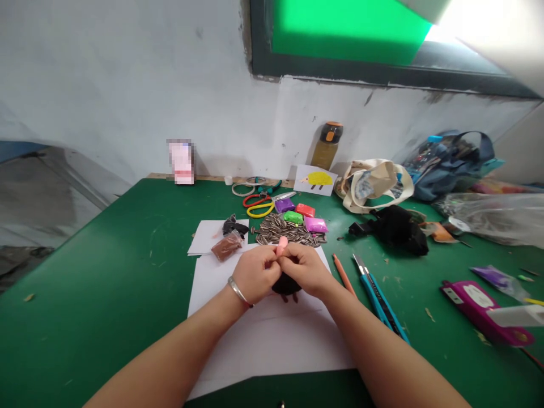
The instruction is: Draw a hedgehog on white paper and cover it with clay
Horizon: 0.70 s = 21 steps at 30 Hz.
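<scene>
Both hands meet above a white sheet of paper [255,340]. My left hand [257,275] wears a silver bracelet and is closed on a small piece of pink clay [281,245]. The fingers of my right hand [308,271] pinch the same pink piece from the other side. Just under the hands a dark rounded shape [287,285] shows, with small brown pieces at its lower edge; the fingers hide part of it. Behind the hands lies a pile of striped sunflower seeds [284,228]. A bag of brown clay [227,246] rests on smaller sheets to the left.
Scissors [260,211] and packs of coloured clay [315,225] lie behind the seeds. A yellow hedgehog picture [315,180] leans near a bottle [327,146]. Right: an orange stick [344,275], a blue cutter [379,297], a black bag [399,229], a magenta device [484,311].
</scene>
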Tool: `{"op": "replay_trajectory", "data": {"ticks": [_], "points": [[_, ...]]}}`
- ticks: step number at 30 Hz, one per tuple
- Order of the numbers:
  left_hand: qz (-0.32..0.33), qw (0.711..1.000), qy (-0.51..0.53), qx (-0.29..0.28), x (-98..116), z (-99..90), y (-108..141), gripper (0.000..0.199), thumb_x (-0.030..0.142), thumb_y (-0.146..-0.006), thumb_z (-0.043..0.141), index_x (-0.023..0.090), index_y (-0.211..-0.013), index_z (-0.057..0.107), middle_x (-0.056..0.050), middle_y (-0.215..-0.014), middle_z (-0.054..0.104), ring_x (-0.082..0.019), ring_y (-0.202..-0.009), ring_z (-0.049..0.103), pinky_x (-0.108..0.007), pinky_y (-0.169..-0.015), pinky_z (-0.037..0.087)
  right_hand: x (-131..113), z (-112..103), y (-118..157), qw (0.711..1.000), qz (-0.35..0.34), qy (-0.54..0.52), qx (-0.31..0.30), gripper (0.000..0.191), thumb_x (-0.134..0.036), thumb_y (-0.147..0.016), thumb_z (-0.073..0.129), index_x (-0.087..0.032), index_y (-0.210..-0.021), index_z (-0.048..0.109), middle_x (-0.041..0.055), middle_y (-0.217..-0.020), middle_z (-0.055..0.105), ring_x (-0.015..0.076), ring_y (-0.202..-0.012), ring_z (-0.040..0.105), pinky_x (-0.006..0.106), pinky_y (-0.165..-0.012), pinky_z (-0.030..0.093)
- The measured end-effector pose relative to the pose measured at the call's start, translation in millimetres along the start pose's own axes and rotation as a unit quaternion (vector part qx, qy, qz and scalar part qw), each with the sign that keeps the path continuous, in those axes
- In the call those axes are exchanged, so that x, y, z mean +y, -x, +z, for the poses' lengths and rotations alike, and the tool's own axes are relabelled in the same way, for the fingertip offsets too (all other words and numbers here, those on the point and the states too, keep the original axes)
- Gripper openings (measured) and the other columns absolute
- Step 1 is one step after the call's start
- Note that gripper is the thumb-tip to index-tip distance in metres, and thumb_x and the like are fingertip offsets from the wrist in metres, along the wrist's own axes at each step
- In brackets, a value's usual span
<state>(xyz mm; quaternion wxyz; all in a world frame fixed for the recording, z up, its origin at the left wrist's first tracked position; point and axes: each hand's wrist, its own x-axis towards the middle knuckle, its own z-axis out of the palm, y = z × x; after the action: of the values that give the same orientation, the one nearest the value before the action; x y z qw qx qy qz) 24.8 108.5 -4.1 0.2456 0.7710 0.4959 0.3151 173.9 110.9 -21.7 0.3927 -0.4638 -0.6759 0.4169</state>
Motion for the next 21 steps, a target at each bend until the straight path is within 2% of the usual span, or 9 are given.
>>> {"op": "replay_trajectory", "data": {"ticks": [4, 7, 9, 13, 16, 18, 21], "points": [[-0.038, 0.998, 0.009, 0.045, 0.4, -6.8, -0.2, 0.026, 0.022, -0.075, 0.054, 0.019, -0.05, 0.05, -0.001, -0.079, 0.072, -0.015, -0.068, 0.061, -0.026, -0.061, 0.043, -2.6, -1.9, 0.6, 0.998, 0.014, -0.067, -0.008, 0.017, -0.024, -0.073, 0.053, -0.018, -0.057, 0.051, -0.0037, -0.058, 0.044, 0.0096, -0.055, 0.038, 0.022, -0.051, 0.029], [-0.036, 0.999, 0.022, 0.027, 2.8, -13.1, -0.2, 0.026, 0.027, -0.08, 0.053, 0.019, -0.055, 0.059, -0.001, -0.08, 0.073, -0.015, -0.067, 0.063, -0.025, -0.061, 0.045, -2.0, -4.1, 0.3, 0.993, 0.026, -0.111, -0.008, 0.015, -0.023, -0.073, 0.053, -0.018, -0.059, 0.054, -0.0048, -0.056, 0.043, 0.0088, -0.054, 0.036, 0.022, -0.051, 0.028], [-0.032, 0.998, 0.055, 0.007, 2.9, -16.0, -0.5, 0.025, 0.028, -0.081, 0.052, 0.019, -0.062, 0.065, -0.001, -0.084, 0.074, -0.016, -0.073, 0.065, -0.026, -0.067, 0.048, -1.1, -6.1, 0.1, 0.991, 0.036, -0.13, -0.007, 0.015, -0.022, -0.073, 0.053, -0.017, -0.059, 0.055, -0.0053, -0.055, 0.042, 0.0086, -0.053, 0.035, 0.022, -0.051, 0.027], [-0.03, 0.991, 0.132, 0.004, -5.5, -16.1, -2.7, 0.019, 0.031, -0.081, 0.056, 0.019, -0.09, 0.069, -0.005, -0.109, 0.069, -0.021, -0.101, 0.062, -0.033, -0.087, 0.049, 0.7, -9.2, 1.0, 0.986, 0.057, -0.158, -0.006, 0.014, -0.021, -0.07, 0.056, -0.017, -0.057, 0.054, -0.005, -0.055, 0.044, 0.0092, -0.054, 0.037, 0.023, -0.052, 0.028], [-0.073, 0.978, 0.197, 0.004, -14.7, -12.1, -5.0, 0.042, 0.039, -0.08, 0.06, 0.017, -0.116, 0.059, -0.011, -0.126, 0.059, -0.024, -0.113, 0.057, -0.037, -0.091, 0.049, 2.6, -9.5, 2.4, 0.98, 0.06, -0.187, -0.017, 0.014, -0.022, -0.07, 0.057, -0.017, -0.058, 0.053, -0.0044, -0.057, 0.046, 0.0098, -0.056, 0.038, 0.024, -0.055, 0.03], [-0.107, 0.959, 0.261, -0.018, -18.5, -9.6, -6.2, 0.051, 0.041, -0.079, 0.062, 0.015, -0.122, 0.054, -0.014, -0.127, 0.057, -0.024, -0.11, 0.058, -0.037, -0.089, 0.05, 4.2, -10.0, 3.2, 0.977, 0.06, -0.201, -0.02, 0.013, -0.022, -0.07, 0.057, -0.018, -0.058, 0.053, -0.0039, -0.059, 0.047, 0.0101, -0.057, 0.039, 0.024, -0.056, 0.032], [-0.165, 0.919, 0.352, -0.066, -20.1, -8.3, -7.2, 0.049, 0.04, -0.076, 0.067, 0.012, -0.115, 0.058, -0.013, -0.107, 0.066, -0.021, -0.087, 0.065, -0.036, -0.076, 0.055, 6.3, -12.5, 3.1, 0.976, 0.055, -0.212, -0.017, 0.014, -0.021, -0.069, 0.058, -0.018, -0.057, 0.051, -0.0037, -0.059, 0.047, 0.0102, -0.057, 0.039, 0.024, -0.055, 0.031]]}}
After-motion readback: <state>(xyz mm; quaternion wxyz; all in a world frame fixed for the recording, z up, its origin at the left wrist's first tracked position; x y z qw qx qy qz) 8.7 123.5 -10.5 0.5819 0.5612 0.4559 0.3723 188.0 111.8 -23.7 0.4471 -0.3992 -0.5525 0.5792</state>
